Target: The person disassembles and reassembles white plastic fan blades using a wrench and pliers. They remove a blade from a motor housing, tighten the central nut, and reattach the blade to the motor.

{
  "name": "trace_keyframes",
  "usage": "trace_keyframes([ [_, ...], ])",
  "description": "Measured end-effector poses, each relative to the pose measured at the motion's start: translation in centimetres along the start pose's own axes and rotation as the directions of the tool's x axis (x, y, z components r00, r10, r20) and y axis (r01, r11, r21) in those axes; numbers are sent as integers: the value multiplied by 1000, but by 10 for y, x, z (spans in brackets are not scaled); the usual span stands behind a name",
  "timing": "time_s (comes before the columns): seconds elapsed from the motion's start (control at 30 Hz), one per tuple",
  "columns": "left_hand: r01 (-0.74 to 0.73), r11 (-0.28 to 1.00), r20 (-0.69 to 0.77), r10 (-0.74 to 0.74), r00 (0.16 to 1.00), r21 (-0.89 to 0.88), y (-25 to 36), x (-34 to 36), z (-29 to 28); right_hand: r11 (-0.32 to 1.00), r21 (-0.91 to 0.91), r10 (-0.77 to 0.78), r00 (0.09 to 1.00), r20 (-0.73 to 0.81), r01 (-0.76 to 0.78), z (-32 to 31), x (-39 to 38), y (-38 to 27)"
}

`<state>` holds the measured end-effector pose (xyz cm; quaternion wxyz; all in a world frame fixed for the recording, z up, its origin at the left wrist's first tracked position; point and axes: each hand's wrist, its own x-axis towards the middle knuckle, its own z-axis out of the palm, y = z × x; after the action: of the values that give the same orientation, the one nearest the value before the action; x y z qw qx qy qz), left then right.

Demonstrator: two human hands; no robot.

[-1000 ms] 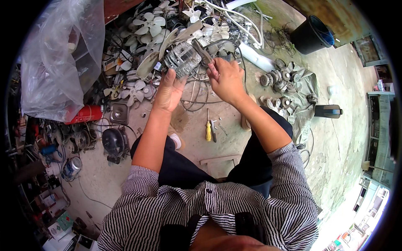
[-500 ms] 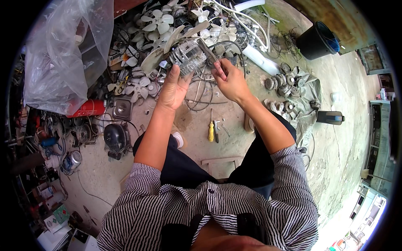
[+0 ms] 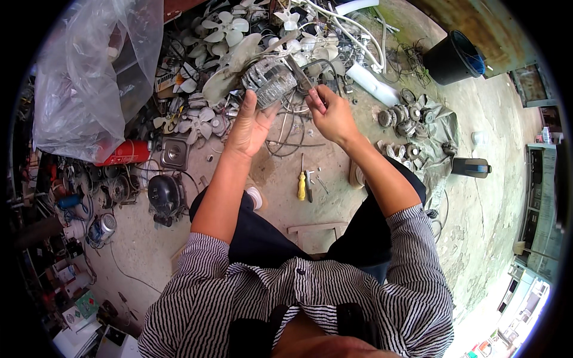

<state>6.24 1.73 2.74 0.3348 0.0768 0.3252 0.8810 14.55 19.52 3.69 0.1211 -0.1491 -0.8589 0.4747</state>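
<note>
While my R hand pinches a dark flat tool, its long axis slants up-L, far end by the R side of the ridged metal part; can't tell if they touch. Said part's up-L of R hand, just above my L hand, so L is nearer. L palm's spread w/ thumb raised, fingertips partly hidden; can't tell if they grip. Yellow-handled screwdriver lies on floor, well apart fm both.
</note>
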Motion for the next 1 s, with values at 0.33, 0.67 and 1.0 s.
trace_keyframes([
  [0.33,95,957,-42,-111,993,-275,8,7,10,631,627,258,886,386,-457,-4,13,20],
  [0.67,12,994,-101,-23,995,-107,25,8,-3,546,414,447,671,591,-728,-21,34,68],
  [1.0,37,998,-99,-41,994,-48,30,5,7,518,-644,776,-7,630,-562,79,-31,252],
])
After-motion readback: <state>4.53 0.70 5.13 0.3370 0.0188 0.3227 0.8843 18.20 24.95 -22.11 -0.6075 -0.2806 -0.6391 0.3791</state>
